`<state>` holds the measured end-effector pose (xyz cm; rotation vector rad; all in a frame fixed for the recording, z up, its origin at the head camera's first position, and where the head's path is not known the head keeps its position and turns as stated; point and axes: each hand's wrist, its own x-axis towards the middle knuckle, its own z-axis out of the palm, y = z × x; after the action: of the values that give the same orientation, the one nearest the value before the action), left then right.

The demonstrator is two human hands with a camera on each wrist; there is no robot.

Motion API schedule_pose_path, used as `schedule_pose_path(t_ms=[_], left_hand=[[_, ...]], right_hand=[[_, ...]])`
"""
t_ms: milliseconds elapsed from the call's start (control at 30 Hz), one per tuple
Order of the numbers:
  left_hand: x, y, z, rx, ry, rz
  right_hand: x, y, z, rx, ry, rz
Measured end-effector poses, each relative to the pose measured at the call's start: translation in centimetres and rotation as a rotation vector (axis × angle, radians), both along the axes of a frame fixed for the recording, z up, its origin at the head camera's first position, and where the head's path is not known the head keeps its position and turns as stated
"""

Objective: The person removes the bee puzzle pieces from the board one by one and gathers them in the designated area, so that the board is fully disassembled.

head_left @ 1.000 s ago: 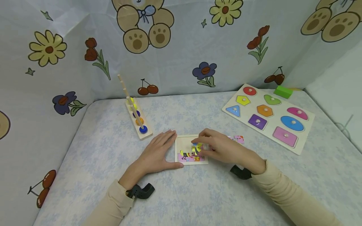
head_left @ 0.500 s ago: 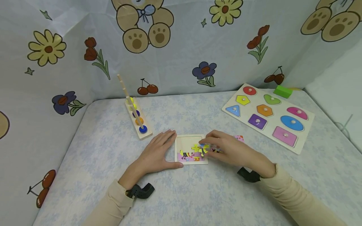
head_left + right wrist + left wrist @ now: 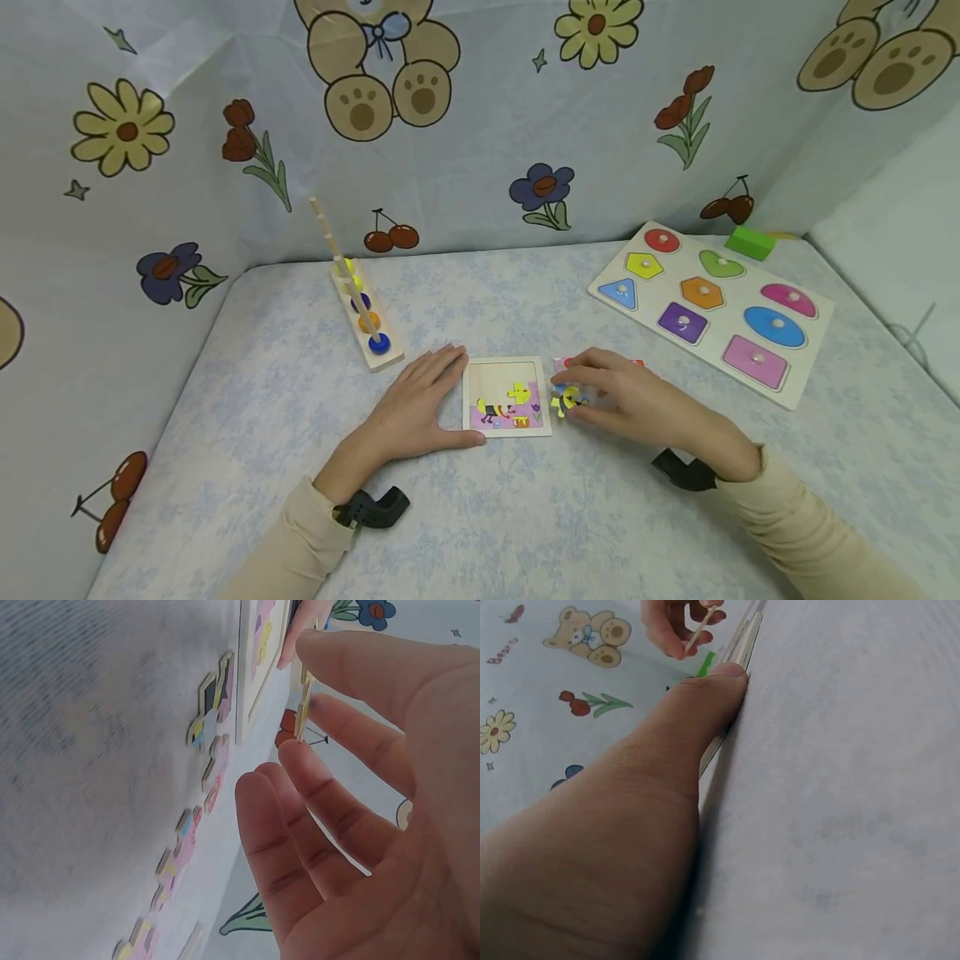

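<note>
A small wooden jigsaw tray (image 3: 498, 372) lies flat mid-table, with several joined pink and yellow pieces (image 3: 517, 408) along its lower part. My left hand (image 3: 420, 408) rests at its left side, fingers along the far left corner and thumb at the near edge. In the left wrist view the thumb (image 3: 716, 690) touches the tray's edge. Just right of the tray, my right hand (image 3: 637, 400) pinches a yellow-and-black jigsaw piece (image 3: 566, 402) between thumb and fingers. The right wrist view shows this piece edge-on (image 3: 303, 712), raised off the table. Loose jigsaw pieces (image 3: 214, 701) lie beneath the hand.
A wooden peg stacker (image 3: 382, 358) with coloured rings stands left of the tray. At the back right lies a knobbed shape board (image 3: 652, 304), with a green block (image 3: 751, 244) behind it. A printed cloth (image 3: 465, 183) hangs behind the table.
My right hand has moved right, carrying the yellow-and-black piece from over the tray to beside it. Joined pieces it had covered now show. The left hand has stayed in place.
</note>
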<state>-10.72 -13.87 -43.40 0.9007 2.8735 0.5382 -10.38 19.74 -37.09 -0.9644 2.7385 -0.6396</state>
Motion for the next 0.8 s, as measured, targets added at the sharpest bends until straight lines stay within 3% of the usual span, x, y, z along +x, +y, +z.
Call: schedule_pose_path(t_ms=[533,800], left_hand=[[0.1,0.0,0.1,0.000,0.012,0.000],[0.1,0.1,0.2,-0.010,-0.029,0.021]], right_hand=[[-0.1,2.0,0.0,-0.011,0.006,-0.017],[-0.6,3.3,-0.3,0.000,0.002,-0.002]])
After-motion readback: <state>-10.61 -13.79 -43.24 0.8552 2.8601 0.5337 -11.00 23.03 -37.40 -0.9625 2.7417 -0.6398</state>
